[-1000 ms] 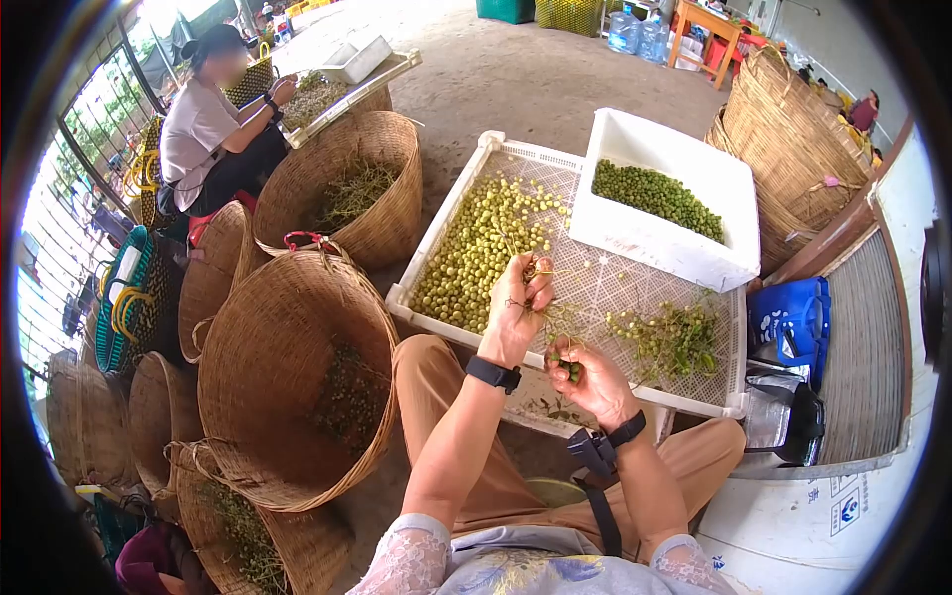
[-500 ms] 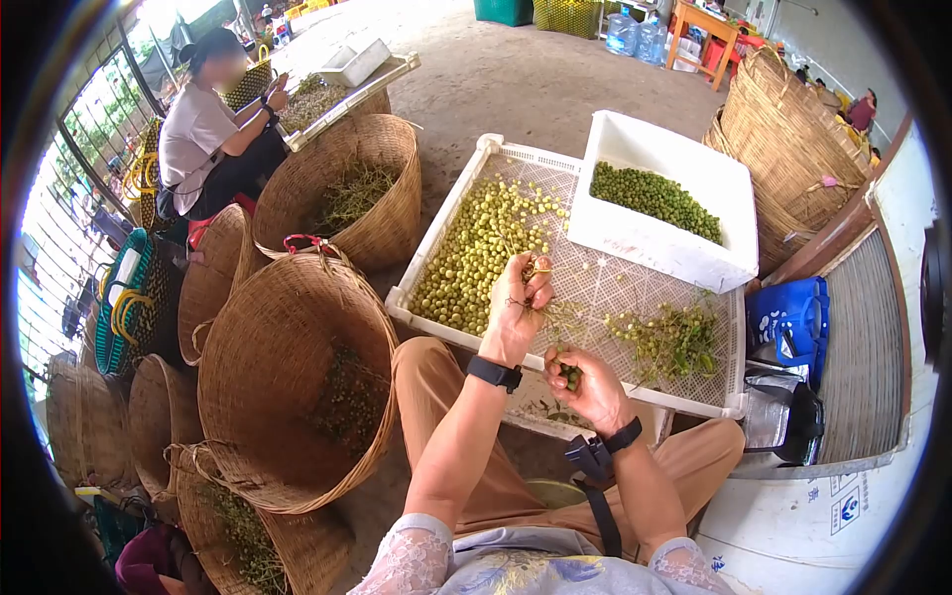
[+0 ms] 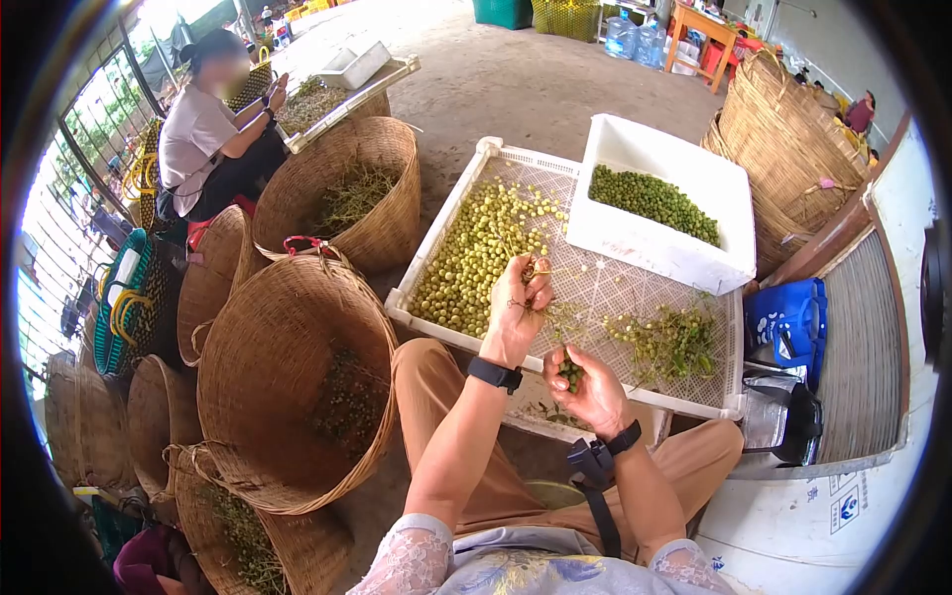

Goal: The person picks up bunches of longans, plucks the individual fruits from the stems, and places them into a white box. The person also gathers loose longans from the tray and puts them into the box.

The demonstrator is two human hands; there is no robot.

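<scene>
Two hands over the mesh tray [image 3: 607,282]: left hand [image 3: 516,305] pinches a fruiting sprig [image 3: 551,315], right hand [image 3: 587,385] cups green fruits [image 3: 569,371], which may spill if the palm tilts.

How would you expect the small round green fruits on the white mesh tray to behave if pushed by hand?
The fruits look small and round, so they would probably roll and scatter rather than slide together. The raised rim of the tray should likely stop them. Several sit cupped in the right hand, suggesting each is light.
</scene>
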